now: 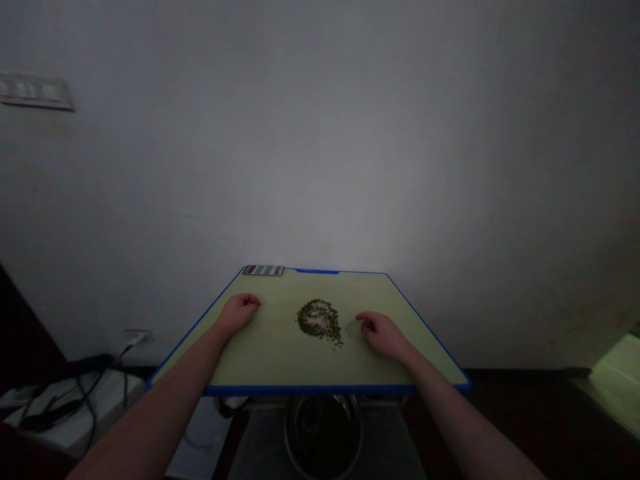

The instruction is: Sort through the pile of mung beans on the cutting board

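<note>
A heap of small green-brown grains (305,323), with whitish grains over its middle, lies on a pale yellow board table with a blue rim (280,360). A few loose grains trail toward its near right side. My left hand (239,313) rests on the table left of the heap, its fingers curled together and nothing visible in them. To the right of the heap, my right hand (384,335) has its fingers bent in. At its fingertips is a faint, clear curved thing (353,328); its kind and whether I grip it are hard to make out.
A phone (263,270) lies at the table's far left corner, near the wall. Below the front edge stands a round metal pot (289,433). Cables (85,393) lie on a white surface at lower left. A switch panel (37,91) is on the wall.
</note>
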`<state>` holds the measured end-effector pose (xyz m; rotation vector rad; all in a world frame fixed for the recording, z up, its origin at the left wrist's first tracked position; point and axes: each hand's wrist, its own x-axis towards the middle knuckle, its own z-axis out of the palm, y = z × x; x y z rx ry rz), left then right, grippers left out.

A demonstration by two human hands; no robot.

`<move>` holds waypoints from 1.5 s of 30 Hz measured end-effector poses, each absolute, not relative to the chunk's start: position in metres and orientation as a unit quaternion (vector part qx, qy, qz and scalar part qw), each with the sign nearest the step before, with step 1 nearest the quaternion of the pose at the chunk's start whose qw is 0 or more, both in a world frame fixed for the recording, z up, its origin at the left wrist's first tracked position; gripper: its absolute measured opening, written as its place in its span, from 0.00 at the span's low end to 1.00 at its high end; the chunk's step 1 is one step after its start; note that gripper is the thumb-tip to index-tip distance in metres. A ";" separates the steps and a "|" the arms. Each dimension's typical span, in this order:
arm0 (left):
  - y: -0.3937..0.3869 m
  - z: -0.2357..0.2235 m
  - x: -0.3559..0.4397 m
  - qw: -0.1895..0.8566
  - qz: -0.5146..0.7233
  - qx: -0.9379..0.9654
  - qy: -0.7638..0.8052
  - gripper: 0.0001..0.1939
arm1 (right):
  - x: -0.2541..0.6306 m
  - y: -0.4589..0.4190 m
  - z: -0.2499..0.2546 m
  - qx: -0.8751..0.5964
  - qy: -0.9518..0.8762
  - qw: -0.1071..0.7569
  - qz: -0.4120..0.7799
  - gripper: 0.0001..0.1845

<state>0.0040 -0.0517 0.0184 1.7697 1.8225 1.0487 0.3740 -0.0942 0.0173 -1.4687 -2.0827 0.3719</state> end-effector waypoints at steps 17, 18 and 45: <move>-0.053 0.021 0.005 0.185 0.372 0.628 0.657 0.10 | 0.369 -0.105 0.023 -0.513 -0.802 0.256 0.167 0.17; -0.053 0.020 0.005 0.184 0.372 0.630 0.657 0.10 | 0.370 -0.105 0.024 -0.514 -0.801 0.258 0.165 0.17; -0.051 0.019 0.003 0.178 0.362 0.637 0.657 0.10 | 0.377 -0.107 0.016 -0.524 -0.786 0.273 0.180 0.17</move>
